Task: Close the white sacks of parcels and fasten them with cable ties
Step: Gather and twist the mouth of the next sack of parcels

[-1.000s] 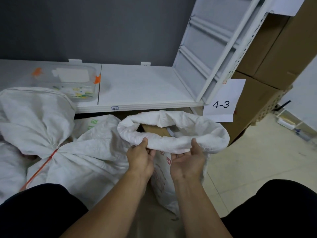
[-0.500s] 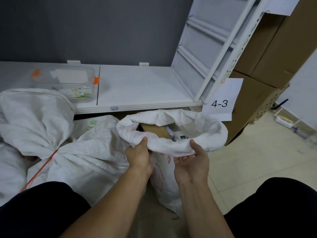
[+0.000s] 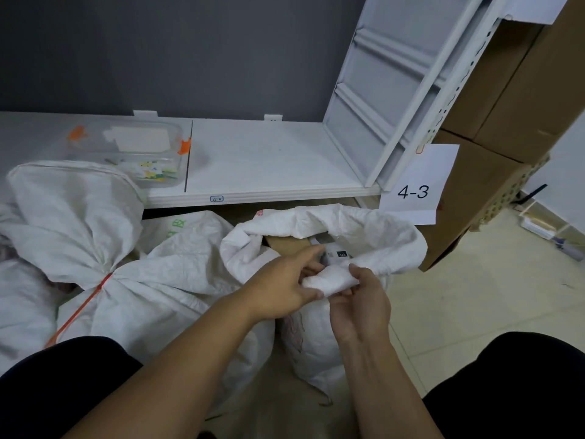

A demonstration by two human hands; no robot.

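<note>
Head view: open white sack stands on floor ahead of knees, below white shelf; mouth wide, rim rolled down, cardboard parcel visible inside. Left hand pinches near rim fold between thumb and fingers. Right hand, palm up, fingers curled under same fold, thumb on top; hands apparently touching. Tied sack lies left, neck cinched by orange cable tie. Clear plastic box on shelf. Paper label "4-3" hangs right.
</note>
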